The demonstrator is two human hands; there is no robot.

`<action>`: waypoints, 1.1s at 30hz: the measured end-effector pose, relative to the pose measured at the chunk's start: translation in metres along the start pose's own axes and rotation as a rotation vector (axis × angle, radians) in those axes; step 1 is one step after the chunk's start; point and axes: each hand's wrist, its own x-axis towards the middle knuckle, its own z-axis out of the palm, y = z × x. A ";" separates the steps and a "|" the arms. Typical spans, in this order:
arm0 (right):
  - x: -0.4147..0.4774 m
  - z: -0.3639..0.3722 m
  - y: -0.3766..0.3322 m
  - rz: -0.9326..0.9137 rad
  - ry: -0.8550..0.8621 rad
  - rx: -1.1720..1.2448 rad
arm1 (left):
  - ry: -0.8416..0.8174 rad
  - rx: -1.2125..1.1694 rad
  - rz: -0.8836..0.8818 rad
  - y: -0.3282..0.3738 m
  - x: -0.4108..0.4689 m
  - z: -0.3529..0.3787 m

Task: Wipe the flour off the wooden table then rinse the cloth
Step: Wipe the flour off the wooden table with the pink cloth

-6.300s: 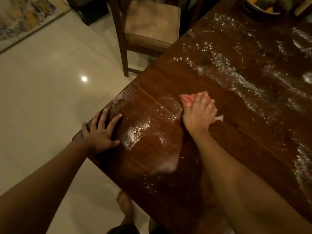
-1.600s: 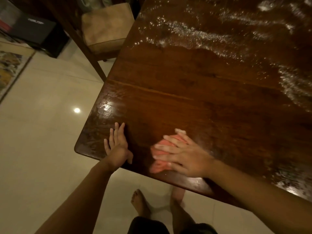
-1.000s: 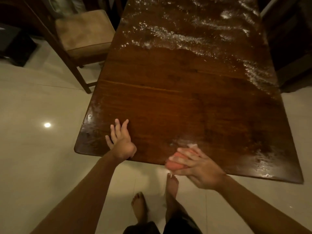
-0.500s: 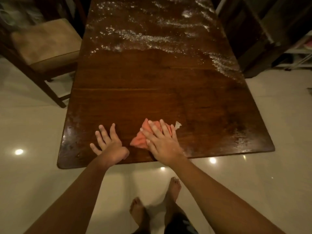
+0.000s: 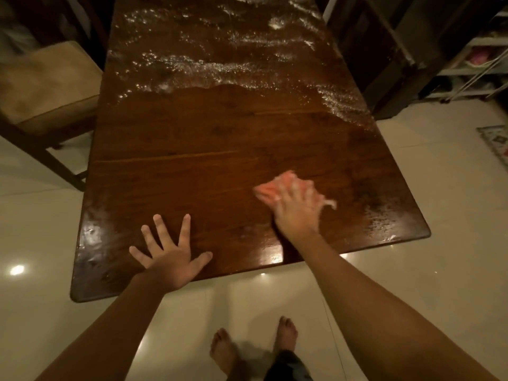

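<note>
Right hand (image 5: pixel 295 209) flat, fingers spread, pressing pink cloth (image 5: pixel 270 188) onto wooden table (image 5: pixel 192 138); left hand (image 5: pixel 170 257) splayed flat beside it; wood around cloth looks wiped; flour (image 5: pixel 209 67) band beyond it remains; rinse not yet done.

Home, dining room. Big wooden table (image 5: pixel 192 138), flour (image 5: pixel 192 67) spilled on far half. Padded chair (image 5: pixel 46 83) close by table, on left. Shiny pale tile floor (image 5: pixel 439 215). Bit of patterned rug (image 5: pixel 494 144) at right edge. White shelf (image 5: pixel 478 70) with house stuff in far right corner. Bare feet (image 5: pixel 287 334) on floor, like at home.
</note>
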 end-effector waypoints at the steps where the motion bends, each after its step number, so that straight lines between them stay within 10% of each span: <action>1: -0.003 0.003 -0.016 -0.201 -0.027 -0.039 | 0.007 0.003 -0.004 0.000 0.000 0.000; 4: -0.021 0.009 -0.025 -0.713 -0.103 -0.124 | 0.025 0.018 -0.026 0.000 -0.002 0.001; 7: -0.022 0.003 0.025 -0.821 -0.113 -0.126 | 0.043 0.016 -0.046 0.004 -0.004 0.001; 13: 0.037 -0.031 0.169 0.147 0.043 0.077 | 0.068 -0.092 -0.114 0.008 -0.002 -0.002; 17: 0.064 -0.039 0.165 0.338 0.054 0.123 | 0.095 -0.146 -0.178 0.015 -0.001 -0.003; 27: 0.051 -0.028 0.116 -0.796 -0.157 0.001 | 0.322 -0.248 -0.473 0.074 0.006 0.011; 33: 0.007 -0.039 0.256 -0.693 -0.168 0.066 | 0.255 -0.304 -0.508 0.156 -0.005 0.016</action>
